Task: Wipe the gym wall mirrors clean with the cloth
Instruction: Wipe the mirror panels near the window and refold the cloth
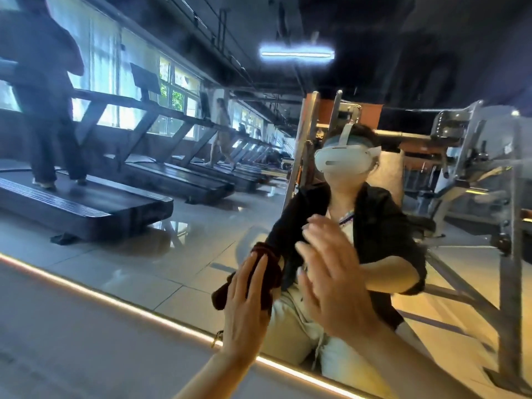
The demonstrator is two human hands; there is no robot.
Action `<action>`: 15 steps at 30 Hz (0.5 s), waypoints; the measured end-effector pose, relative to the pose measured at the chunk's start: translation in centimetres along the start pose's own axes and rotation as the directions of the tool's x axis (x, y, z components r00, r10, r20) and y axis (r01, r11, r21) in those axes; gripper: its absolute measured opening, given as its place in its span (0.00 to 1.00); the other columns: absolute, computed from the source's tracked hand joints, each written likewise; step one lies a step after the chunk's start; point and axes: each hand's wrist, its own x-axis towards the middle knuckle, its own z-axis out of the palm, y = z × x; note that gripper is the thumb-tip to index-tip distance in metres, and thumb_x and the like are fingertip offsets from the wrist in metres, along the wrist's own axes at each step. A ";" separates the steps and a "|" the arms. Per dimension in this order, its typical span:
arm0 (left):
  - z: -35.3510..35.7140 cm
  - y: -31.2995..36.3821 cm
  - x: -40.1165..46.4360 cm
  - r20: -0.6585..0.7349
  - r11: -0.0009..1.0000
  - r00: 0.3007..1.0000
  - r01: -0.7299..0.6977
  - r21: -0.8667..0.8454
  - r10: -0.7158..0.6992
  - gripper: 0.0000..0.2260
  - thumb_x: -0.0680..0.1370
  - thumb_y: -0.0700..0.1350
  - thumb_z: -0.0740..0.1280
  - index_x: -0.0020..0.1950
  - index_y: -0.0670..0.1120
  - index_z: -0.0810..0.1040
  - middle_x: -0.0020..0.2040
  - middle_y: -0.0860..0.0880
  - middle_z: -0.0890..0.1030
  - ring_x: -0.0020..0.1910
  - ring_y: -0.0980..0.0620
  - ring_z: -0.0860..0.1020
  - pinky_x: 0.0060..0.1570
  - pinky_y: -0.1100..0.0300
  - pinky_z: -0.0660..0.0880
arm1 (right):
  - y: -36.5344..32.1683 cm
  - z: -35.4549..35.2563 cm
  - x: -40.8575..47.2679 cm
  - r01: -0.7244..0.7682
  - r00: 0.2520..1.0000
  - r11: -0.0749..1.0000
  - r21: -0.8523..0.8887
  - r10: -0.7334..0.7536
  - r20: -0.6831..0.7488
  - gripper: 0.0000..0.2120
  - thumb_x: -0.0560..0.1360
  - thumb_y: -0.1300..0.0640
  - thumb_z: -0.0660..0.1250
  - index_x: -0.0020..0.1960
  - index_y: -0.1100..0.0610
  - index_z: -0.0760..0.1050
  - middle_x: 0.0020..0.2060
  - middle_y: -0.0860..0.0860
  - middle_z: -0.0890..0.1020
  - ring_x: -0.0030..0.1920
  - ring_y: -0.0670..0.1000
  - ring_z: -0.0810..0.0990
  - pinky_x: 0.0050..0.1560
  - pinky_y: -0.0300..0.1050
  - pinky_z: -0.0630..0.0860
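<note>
Head view: I note left hand flat, pressing dark red cloth onto mirror for wiping contact; right hand spread, empty.

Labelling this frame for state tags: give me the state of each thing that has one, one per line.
Dark maroon cloth: bunched, pressed flat against the glass under the left hand.
Left hand: fingers straight, pressing the cloth.
Right hand: open, fingers spread, holding nothing; contact with the glass unclear.
Large wall mirror: upright, reflecting the gym.
Light strip along the mirror's lower edge: lit.
</note>
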 end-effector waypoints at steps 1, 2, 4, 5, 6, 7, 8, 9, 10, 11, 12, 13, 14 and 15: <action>-0.5 1.0 0.4 -0.045 0.993 0.995 0.084 -0.082 -0.088 0.24 0.78 0.41 0.67 0.73 0.49 0.65 0.67 0.50 0.72 0.62 0.60 0.73 0.57 0.57 0.79 | -1.6 0.4 -0.8 -0.024 0.998 0.998 0.063 0.021 0.054 0.18 0.81 0.55 0.59 0.65 0.63 0.76 0.65 0.60 0.77 0.70 0.56 0.71 0.73 0.56 0.66; -1.1 2.2 1.3 -0.077 0.971 0.982 0.158 -0.178 -0.173 0.22 0.79 0.41 0.67 0.70 0.53 0.66 0.61 0.54 0.75 0.58 0.64 0.75 0.52 0.64 0.79 | -3.0 0.6 -1.2 -0.072 0.993 0.988 0.137 0.058 0.103 0.18 0.81 0.53 0.59 0.67 0.60 0.74 0.67 0.57 0.76 0.71 0.54 0.70 0.74 0.51 0.65; -2.2 4.2 3.6 -0.088 0.904 0.958 0.226 -0.363 -0.274 0.18 0.78 0.42 0.69 0.62 0.57 0.67 0.54 0.54 0.79 0.53 0.60 0.79 0.47 0.64 0.79 | -4.9 0.2 -0.5 -0.223 0.968 0.924 0.310 0.171 0.185 0.21 0.83 0.48 0.58 0.74 0.53 0.67 0.73 0.52 0.70 0.74 0.48 0.67 0.74 0.44 0.66; -2.7 5.1 4.8 -0.058 0.853 0.952 0.241 -0.463 -0.301 0.16 0.77 0.42 0.69 0.60 0.55 0.69 0.53 0.51 0.80 0.52 0.54 0.81 0.47 0.59 0.80 | -5.5 -0.3 0.3 -0.306 0.948 0.865 0.397 0.238 0.213 0.22 0.83 0.46 0.57 0.75 0.51 0.65 0.74 0.50 0.67 0.75 0.46 0.65 0.74 0.42 0.65; -3.1 6.1 5.7 0.005 0.779 0.947 0.268 -0.566 -0.322 0.15 0.77 0.40 0.70 0.59 0.52 0.70 0.52 0.48 0.80 0.52 0.48 0.81 0.48 0.53 0.81 | -5.8 -0.8 1.2 -0.384 0.923 0.793 0.473 0.312 0.226 0.23 0.83 0.45 0.58 0.76 0.49 0.64 0.75 0.49 0.66 0.76 0.45 0.63 0.74 0.41 0.64; -3.3 6.8 6.5 0.078 0.703 0.943 0.295 -0.648 -0.324 0.16 0.76 0.37 0.71 0.60 0.49 0.71 0.53 0.47 0.80 0.51 0.45 0.81 0.48 0.49 0.81 | -6.1 -1.6 2.0 -0.451 0.891 0.713 0.536 0.390 0.231 0.23 0.82 0.47 0.60 0.76 0.49 0.65 0.75 0.48 0.65 0.76 0.43 0.62 0.74 0.38 0.62; -3.5 7.5 7.0 0.138 0.648 0.940 0.316 -0.693 -0.311 0.17 0.76 0.34 0.71 0.60 0.47 0.72 0.53 0.46 0.80 0.52 0.44 0.81 0.49 0.48 0.81 | -6.3 -2.3 2.7 -0.503 0.856 0.631 0.590 0.458 0.240 0.24 0.81 0.50 0.61 0.76 0.49 0.65 0.75 0.45 0.65 0.75 0.40 0.62 0.74 0.35 0.61; -3.6 8.0 7.4 0.197 0.611 0.938 0.337 -0.717 -0.286 0.18 0.76 0.32 0.71 0.61 0.46 0.72 0.54 0.46 0.80 0.53 0.45 0.81 0.50 0.50 0.81 | -6.5 -3.0 3.1 -0.545 0.819 0.554 0.630 0.511 0.260 0.24 0.81 0.53 0.63 0.76 0.47 0.65 0.74 0.41 0.65 0.74 0.37 0.62 0.72 0.32 0.61; -3.6 8.3 7.5 0.263 0.579 0.931 0.363 -0.730 -0.253 0.19 0.75 0.32 0.72 0.62 0.45 0.72 0.57 0.46 0.80 0.56 0.46 0.81 0.52 0.52 0.81 | -6.5 -3.8 3.1 -0.587 0.780 0.483 0.649 0.553 0.293 0.25 0.81 0.56 0.63 0.76 0.44 0.64 0.72 0.36 0.66 0.72 0.34 0.64 0.71 0.31 0.63; -3.7 8.4 7.4 0.338 0.543 0.919 0.393 -0.742 -0.202 0.21 0.74 0.34 0.74 0.63 0.45 0.72 0.61 0.45 0.78 0.59 0.46 0.80 0.55 0.53 0.80 | -6.5 -4.3 2.8 -0.634 0.730 0.416 0.652 0.601 0.326 0.26 0.82 0.59 0.64 0.75 0.41 0.63 0.68 0.32 0.67 0.69 0.31 0.66 0.69 0.30 0.65; -3.6 8.3 7.1 0.403 0.524 0.906 0.408 -0.748 -0.130 0.24 0.72 0.38 0.75 0.65 0.45 0.72 0.66 0.45 0.76 0.64 0.47 0.77 0.59 0.53 0.78 | -6.2 -4.7 2.3 -0.680 0.673 0.353 0.643 0.649 0.355 0.27 0.82 0.61 0.64 0.74 0.40 0.61 0.64 0.30 0.69 0.65 0.28 0.68 0.64 0.28 0.69; -3.6 8.1 6.6 0.441 0.535 0.896 0.396 -0.746 -0.048 0.28 0.70 0.43 0.77 0.67 0.46 0.72 0.70 0.47 0.72 0.69 0.48 0.73 0.64 0.54 0.75 | -5.9 -5.2 1.7 -0.713 0.622 0.304 0.631 0.689 0.371 0.26 0.81 0.63 0.64 0.72 0.41 0.61 0.60 0.29 0.69 0.61 0.26 0.70 0.59 0.26 0.72; -3.5 8.0 6.2 0.457 0.582 0.889 0.360 -0.729 0.023 0.31 0.68 0.48 0.77 0.69 0.46 0.71 0.73 0.50 0.68 0.73 0.50 0.68 0.68 0.56 0.71 | -5.2 -5.6 1.4 -0.730 0.602 0.326 0.600 0.723 0.339 0.25 0.81 0.63 0.65 0.70 0.42 0.62 0.57 0.30 0.70 0.59 0.27 0.72 0.55 0.26 0.73; -3.3 7.9 5.9 0.452 0.630 0.890 0.312 -0.711 0.069 0.34 0.68 0.51 0.77 0.71 0.48 0.70 0.75 0.53 0.66 0.76 0.52 0.64 0.71 0.58 0.67 | -4.5 -6.3 1.5 -0.727 0.620 0.425 0.539 0.743 0.250 0.23 0.80 0.63 0.66 0.68 0.45 0.64 0.56 0.33 0.71 0.58 0.29 0.73 0.55 0.27 0.74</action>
